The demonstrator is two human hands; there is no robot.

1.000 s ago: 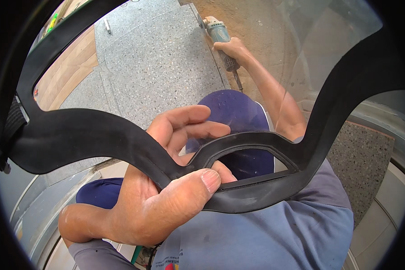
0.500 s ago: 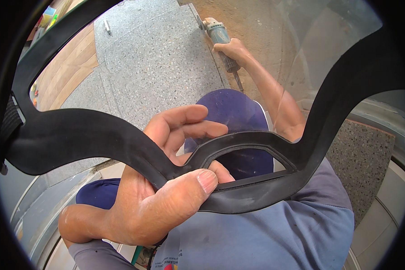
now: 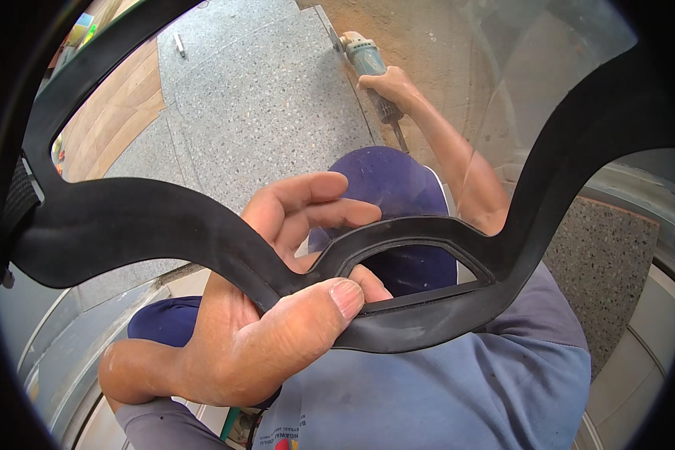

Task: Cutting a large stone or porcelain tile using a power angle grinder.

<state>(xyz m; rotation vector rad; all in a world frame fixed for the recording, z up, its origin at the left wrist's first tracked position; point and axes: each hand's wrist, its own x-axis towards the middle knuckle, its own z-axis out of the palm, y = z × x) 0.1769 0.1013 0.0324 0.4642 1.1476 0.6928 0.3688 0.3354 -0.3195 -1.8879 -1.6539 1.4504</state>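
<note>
Black mask (image 3: 420, 326) sits pinched in the left hand (image 3: 240, 337); the right hand (image 3: 392, 85) wraps around a grinder (image 3: 365, 58) beside a slab (image 3: 255, 97).

Speckled grey slab (image 3: 255, 97), slim white object (image 3: 179, 45) lying on top

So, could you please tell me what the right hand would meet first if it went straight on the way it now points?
Beyond the angle grinder it holds, the right hand would probably meet the speckled grey slab first, near its edge; depth through the clear shield is hard to judge.
</note>
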